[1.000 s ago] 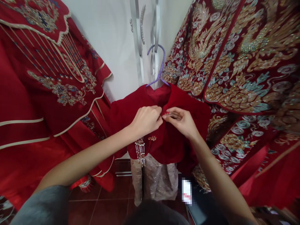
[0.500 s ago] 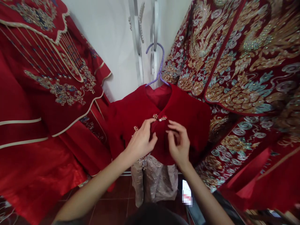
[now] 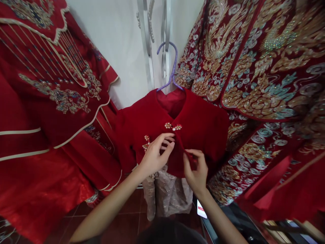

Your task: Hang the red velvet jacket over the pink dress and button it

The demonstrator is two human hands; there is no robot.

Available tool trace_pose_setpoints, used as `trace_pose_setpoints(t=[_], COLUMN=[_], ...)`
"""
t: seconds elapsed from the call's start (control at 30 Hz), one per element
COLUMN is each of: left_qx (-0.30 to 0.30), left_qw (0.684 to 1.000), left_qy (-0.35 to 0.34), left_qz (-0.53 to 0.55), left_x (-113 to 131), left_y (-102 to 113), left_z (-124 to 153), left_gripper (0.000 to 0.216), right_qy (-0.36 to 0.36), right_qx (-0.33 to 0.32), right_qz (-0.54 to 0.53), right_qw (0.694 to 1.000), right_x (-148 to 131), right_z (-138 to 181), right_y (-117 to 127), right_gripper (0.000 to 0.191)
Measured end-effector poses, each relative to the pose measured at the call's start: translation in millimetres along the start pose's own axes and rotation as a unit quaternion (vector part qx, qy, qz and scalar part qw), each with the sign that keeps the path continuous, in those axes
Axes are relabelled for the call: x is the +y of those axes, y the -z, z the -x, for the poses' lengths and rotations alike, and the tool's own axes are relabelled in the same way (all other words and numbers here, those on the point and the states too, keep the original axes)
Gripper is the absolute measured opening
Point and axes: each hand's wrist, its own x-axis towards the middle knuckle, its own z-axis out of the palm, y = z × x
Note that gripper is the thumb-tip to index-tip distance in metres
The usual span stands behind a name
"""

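A short red jacket hangs on a purple hanger in front of me. At its neck opening sits a gold and pearl clasp; a jewelled ornament with hanging beads lies on the left of its front. My left hand is at the front opening just below the clasp, fingertips closed on the jacket's edge. Lower and to the right, my right hand pinches the other front edge between thumb and fingers and lifts it a little. Beneath the jacket hangs a pale glittery cloth.
Red embroidered garments with beaded fringe hang at the left. Heavily embroidered gold and red garments hang at the right. A white metal rack stands against the wall. Low at the right lies a lit phone, above dark red floor tiles.
My right hand has moved down and taken hold of the jacket's front edge, pulling it slightly outward. My left hand has shifted a little down and right, closing on the cloth below the clasp.
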Motion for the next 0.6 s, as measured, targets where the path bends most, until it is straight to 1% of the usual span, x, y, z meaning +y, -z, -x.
trace_pose_setpoints(t=[0.07, 0.13, 0.2, 0.27, 0.37, 0.43, 0.53, 0.6], left_qx=[-0.028, -0.032, -0.017, -0.008, 0.002, 0.020, 0.035, 0.037], left_qw=[0.998, 0.996, 0.997, 0.998, 0.997, 0.996, 0.993, 0.987], left_qy=[0.018, 0.042, 0.057, 0.064, 0.076, 0.080, 0.085, 0.095], left_qz=[0.047, 0.071, 0.056, 0.028, 0.021, 0.033, 0.075, 0.124], left_x=[-7.5, -16.6, -26.0, -34.4, -41.1, -39.2, -26.9, -16.5], left_y=[-4.1, -8.9, -13.7, -17.7, -21.0, -21.3, -19.4, -17.3], left_z=[-3.0, -6.5, -10.3, -13.5, -15.9, -15.3, -10.0, -2.1], left_gripper=[0.036, 0.041, 0.044, 0.047, 0.049, 0.049, 0.047, 0.044], right_qy=[-0.041, -0.065, -0.064, -0.039, -0.009, -0.006, 0.003, 0.009], right_qx=[0.039, 0.069, 0.069, 0.050, -0.015, -0.086, -0.206, -0.267], right_qz=[-0.015, -0.035, -0.061, -0.091, -0.130, -0.149, -0.161, -0.164], right_qw=[0.998, 0.995, 0.994, 0.994, 0.991, 0.985, 0.965, 0.949], right_x=[-10.4, -22.9, -36.8, -50.3, -66.2, -72.7, -76.4, -75.1], right_z=[-7.0, -14.2, -20.2, -24.3, -26.3, -25.3, -21.8, -18.5], right_y=[10.3, 18.5, 24.7, 29.9, 36.9, 39.6, 36.6, 29.5], right_gripper=[0.014, 0.012, 0.013, 0.017, 0.024, 0.028, 0.035, 0.037])
